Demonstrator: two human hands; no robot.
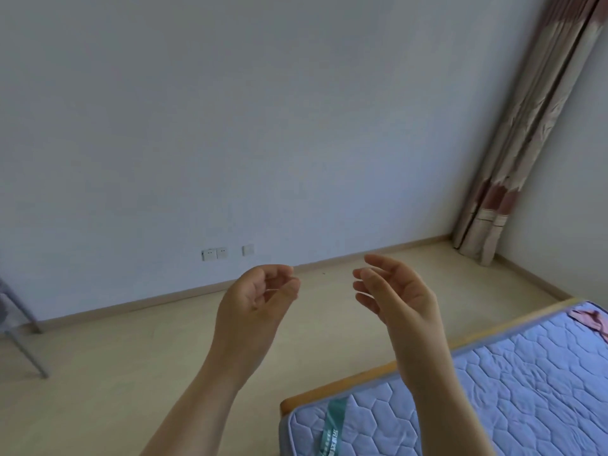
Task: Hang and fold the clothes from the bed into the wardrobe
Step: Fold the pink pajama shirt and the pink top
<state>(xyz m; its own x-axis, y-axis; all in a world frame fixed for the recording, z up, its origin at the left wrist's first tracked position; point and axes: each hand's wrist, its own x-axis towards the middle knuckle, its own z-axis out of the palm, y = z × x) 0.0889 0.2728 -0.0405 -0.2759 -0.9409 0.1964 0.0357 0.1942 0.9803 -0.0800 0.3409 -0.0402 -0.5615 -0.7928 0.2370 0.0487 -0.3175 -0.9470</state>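
On bed: pink garment, far from left hand, right hand.

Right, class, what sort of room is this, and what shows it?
Most likely a bedroom: a quilted mattress on a wooden bed frame, a pink garment lying on it, and a floor-length curtain.

This is a bedroom in a home, prob. an apartment. A bed w/ wooden frame and a quilted mattress stands at the right. A long curtain hangs down to the pale floor in the corner. The plain white wall has sockets low down, above a skirting board. Metal chair legs show at the left.
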